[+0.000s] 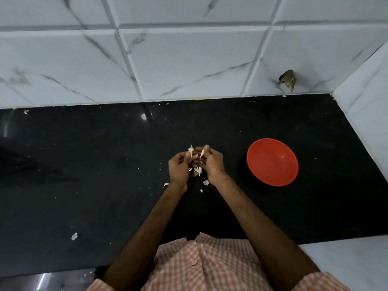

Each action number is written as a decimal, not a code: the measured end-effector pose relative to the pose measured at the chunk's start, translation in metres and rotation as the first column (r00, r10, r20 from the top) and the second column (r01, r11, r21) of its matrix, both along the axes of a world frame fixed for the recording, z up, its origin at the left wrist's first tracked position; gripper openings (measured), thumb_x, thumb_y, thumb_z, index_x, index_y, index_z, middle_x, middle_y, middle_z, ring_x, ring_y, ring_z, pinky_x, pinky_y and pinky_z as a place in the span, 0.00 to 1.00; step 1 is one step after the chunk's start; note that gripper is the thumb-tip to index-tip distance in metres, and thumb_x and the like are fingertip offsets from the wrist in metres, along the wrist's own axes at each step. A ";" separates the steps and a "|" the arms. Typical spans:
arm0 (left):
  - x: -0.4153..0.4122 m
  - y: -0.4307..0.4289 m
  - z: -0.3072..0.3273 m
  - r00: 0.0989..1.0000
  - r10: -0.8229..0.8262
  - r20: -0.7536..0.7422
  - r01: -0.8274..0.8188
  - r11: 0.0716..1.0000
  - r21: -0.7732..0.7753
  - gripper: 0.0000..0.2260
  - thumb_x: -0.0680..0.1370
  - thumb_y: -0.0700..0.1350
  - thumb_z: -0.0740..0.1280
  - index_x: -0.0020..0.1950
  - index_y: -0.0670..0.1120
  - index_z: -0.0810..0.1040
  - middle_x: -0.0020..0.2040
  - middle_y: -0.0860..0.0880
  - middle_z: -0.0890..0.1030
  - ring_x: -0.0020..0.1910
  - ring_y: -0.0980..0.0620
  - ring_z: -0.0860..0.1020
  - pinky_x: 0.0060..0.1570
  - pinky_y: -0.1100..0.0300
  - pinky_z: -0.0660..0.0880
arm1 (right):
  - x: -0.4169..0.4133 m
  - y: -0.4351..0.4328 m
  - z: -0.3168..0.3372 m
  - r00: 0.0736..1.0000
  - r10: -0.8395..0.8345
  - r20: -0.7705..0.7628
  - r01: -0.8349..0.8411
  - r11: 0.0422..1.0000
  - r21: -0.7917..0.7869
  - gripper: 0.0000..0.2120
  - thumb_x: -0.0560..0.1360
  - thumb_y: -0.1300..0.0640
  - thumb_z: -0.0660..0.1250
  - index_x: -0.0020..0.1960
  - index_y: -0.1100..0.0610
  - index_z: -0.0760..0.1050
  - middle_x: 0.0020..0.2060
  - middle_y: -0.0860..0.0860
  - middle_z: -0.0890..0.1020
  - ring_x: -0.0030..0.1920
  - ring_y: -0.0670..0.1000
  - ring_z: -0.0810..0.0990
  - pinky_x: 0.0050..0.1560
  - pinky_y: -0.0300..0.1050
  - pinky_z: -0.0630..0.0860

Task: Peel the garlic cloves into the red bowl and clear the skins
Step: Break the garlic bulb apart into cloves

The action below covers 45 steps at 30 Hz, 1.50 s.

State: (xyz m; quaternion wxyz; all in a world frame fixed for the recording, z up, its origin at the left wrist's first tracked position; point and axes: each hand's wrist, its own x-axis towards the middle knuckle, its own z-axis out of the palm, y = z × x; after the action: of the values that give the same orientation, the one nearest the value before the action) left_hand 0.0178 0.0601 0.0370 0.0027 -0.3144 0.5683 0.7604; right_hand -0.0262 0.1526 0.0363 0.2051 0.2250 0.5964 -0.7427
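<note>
Both hands are raised together over the middle of the black counter [105, 164]. My left hand [179, 168] pinches a garlic clove [190, 153] with papery skin sticking up from it. A strip of skin [202, 153] is pinched in my right hand [212, 164] and pulled away from the clove. Under the hands lies a small heap of garlic pieces and skins [197, 170]. The red bowl [272, 161] stands to the right of my right hand, and its inside looks empty.
Loose skin flakes lie on the counter, such as one flake [74, 236] at the front left and another flake [205, 182] by my right wrist. White marble-look tiles [189, 59] form the back wall and a side wall [365, 97] on the right. A brown scrap [288, 79] clings to the tiles.
</note>
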 end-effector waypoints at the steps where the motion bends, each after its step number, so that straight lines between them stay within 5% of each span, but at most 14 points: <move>1: 0.000 -0.001 -0.001 1.000 -0.006 -0.003 0.006 1.000 -0.019 0.07 0.84 0.42 0.63 0.54 0.40 0.79 0.44 0.45 0.85 0.33 0.55 0.79 0.28 0.58 0.77 | -0.001 0.002 -0.004 1.000 0.009 0.000 -0.009 0.999 0.032 0.16 0.86 0.55 0.57 0.50 0.60 0.82 0.50 0.61 0.86 0.51 0.58 0.86 0.49 0.52 0.84; 8: 0.004 -0.010 -0.011 0.997 0.061 0.049 -0.057 0.994 -0.093 0.07 0.82 0.44 0.66 0.55 0.41 0.79 0.45 0.47 0.85 0.37 0.55 0.82 0.28 0.61 0.77 | -0.001 0.008 -0.013 0.990 0.142 -0.002 -0.141 0.986 0.088 0.11 0.85 0.57 0.60 0.53 0.60 0.81 0.48 0.56 0.86 0.49 0.52 0.86 0.50 0.46 0.83; 12: 0.005 -0.012 -0.016 0.995 0.078 0.059 -0.068 0.985 -0.157 0.07 0.82 0.44 0.68 0.54 0.41 0.80 0.45 0.47 0.83 0.40 0.53 0.81 0.30 0.62 0.76 | -0.002 0.011 -0.028 0.954 0.231 -0.193 -0.114 0.870 0.480 0.05 0.79 0.59 0.70 0.51 0.60 0.83 0.43 0.53 0.87 0.46 0.52 0.86 0.50 0.49 0.83; 16: 0.005 -0.009 -0.016 0.998 0.038 0.045 -0.030 0.987 -0.156 0.07 0.82 0.43 0.67 0.54 0.41 0.80 0.42 0.50 0.81 0.37 0.56 0.78 0.31 0.62 0.76 | -0.001 0.014 -0.028 0.906 0.336 -0.258 -0.098 0.759 0.644 0.08 0.77 0.55 0.73 0.48 0.60 0.84 0.40 0.51 0.86 0.41 0.46 0.84 0.46 0.41 0.81; 22: 0.003 -0.011 -0.020 0.999 0.024 0.039 -0.017 0.985 -0.174 0.08 0.82 0.42 0.67 0.57 0.39 0.80 0.44 0.47 0.82 0.38 0.55 0.79 0.31 0.63 0.75 | -0.002 0.017 -0.027 0.897 0.331 -0.294 -0.105 0.805 0.584 0.10 0.79 0.71 0.64 0.55 0.63 0.82 0.46 0.54 0.86 0.46 0.48 0.86 0.51 0.49 0.84; 30: 0.002 -0.012 -0.022 0.999 0.024 0.035 -0.019 0.988 -0.151 0.07 0.82 0.42 0.67 0.55 0.40 0.81 0.43 0.48 0.82 0.38 0.55 0.79 0.33 0.62 0.76 | -0.003 0.024 -0.017 0.950 0.151 -0.274 -0.032 0.919 0.393 0.05 0.78 0.60 0.71 0.47 0.62 0.83 0.36 0.54 0.85 0.36 0.50 0.86 0.42 0.56 0.85; 34: 0.001 -0.013 -0.024 0.999 0.020 0.037 -0.014 0.987 -0.157 0.07 0.82 0.42 0.67 0.55 0.41 0.81 0.46 0.45 0.83 0.41 0.53 0.79 0.34 0.61 0.76 | -0.004 0.025 -0.009 0.980 0.125 -0.154 -0.085 0.967 0.241 0.20 0.84 0.49 0.62 0.49 0.64 0.84 0.44 0.54 0.87 0.44 0.50 0.87 0.46 0.47 0.85; 38: 0.000 -0.013 -0.026 1.000 -0.005 0.030 0.010 0.985 -0.171 0.06 0.81 0.43 0.68 0.53 0.43 0.82 0.48 0.42 0.85 0.43 0.50 0.81 0.38 0.55 0.77 | -0.004 0.022 -0.006 0.951 0.228 -0.207 -0.174 0.953 0.249 0.14 0.84 0.54 0.62 0.56 0.62 0.82 0.52 0.53 0.86 0.54 0.51 0.85 0.50 0.46 0.83; 45: 0.001 -0.010 -0.018 0.997 -0.075 -0.019 0.067 0.957 -0.282 0.05 0.81 0.42 0.68 0.49 0.41 0.82 0.41 0.42 0.83 0.33 0.52 0.78 0.25 0.62 0.71 | 0.001 0.007 -0.005 0.875 0.376 -0.305 -0.269 0.901 0.339 0.03 0.80 0.57 0.70 0.51 0.55 0.82 0.46 0.50 0.85 0.47 0.46 0.84 0.44 0.38 0.80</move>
State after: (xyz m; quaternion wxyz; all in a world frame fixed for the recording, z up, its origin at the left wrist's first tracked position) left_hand 0.0184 0.0497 0.0186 -0.0233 -0.2797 0.6816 0.6758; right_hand -0.0252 0.1600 0.0308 0.1788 0.0073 0.7542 -0.6318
